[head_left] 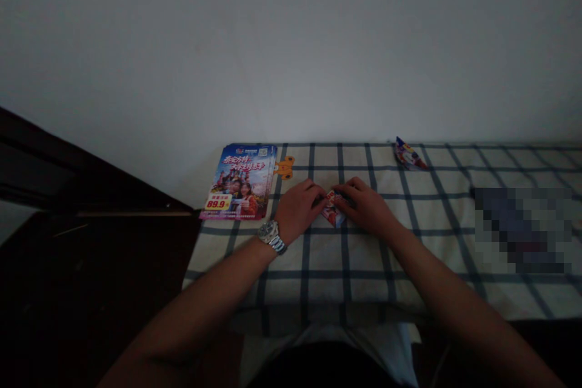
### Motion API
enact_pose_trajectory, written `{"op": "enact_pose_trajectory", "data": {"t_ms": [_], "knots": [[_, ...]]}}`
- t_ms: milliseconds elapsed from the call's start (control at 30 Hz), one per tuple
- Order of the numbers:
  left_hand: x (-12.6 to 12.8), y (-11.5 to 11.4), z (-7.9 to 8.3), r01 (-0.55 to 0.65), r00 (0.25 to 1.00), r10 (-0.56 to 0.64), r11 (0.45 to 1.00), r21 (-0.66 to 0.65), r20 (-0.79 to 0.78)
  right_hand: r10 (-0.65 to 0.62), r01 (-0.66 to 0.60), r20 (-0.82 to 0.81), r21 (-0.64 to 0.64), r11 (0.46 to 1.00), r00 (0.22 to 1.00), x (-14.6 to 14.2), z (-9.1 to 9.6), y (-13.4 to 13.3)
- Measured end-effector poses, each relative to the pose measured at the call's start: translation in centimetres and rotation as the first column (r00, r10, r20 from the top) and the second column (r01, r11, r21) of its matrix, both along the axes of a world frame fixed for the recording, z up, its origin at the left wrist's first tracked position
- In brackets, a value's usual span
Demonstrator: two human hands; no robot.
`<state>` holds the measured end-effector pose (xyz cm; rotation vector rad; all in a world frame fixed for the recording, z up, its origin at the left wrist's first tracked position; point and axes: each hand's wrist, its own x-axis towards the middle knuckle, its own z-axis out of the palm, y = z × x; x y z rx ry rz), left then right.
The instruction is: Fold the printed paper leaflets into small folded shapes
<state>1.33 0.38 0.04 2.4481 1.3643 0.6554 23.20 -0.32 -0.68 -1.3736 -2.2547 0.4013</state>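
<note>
My left hand (297,209) and my right hand (366,206) meet over a small folded piece of printed paper (333,212) that lies on the checked cloth (345,254). The fingers of both hands are curled and pinch the paper's edges. A metal watch (271,235) sits on my left wrist.
A stack of colourful flyers (240,182) lies at the cloth's far left, with a small orange paper shape (285,167) beside it. A folded paper figure (409,156) stands at the far edge near the white wall. Dark wooden furniture (91,224) is to the left.
</note>
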Motion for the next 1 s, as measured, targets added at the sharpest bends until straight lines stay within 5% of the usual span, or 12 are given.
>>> {"op": "enact_pose_trajectory", "data": {"t_ms": [1000], "knots": [[0.23, -0.38, 0.01, 0.024, 0.999, -0.025, 0.999, 0.027, 0.025, 0.049, -0.048, -0.103, 0.012, 0.999, 0.993, 0.42, -0.63, 0.32]]}}
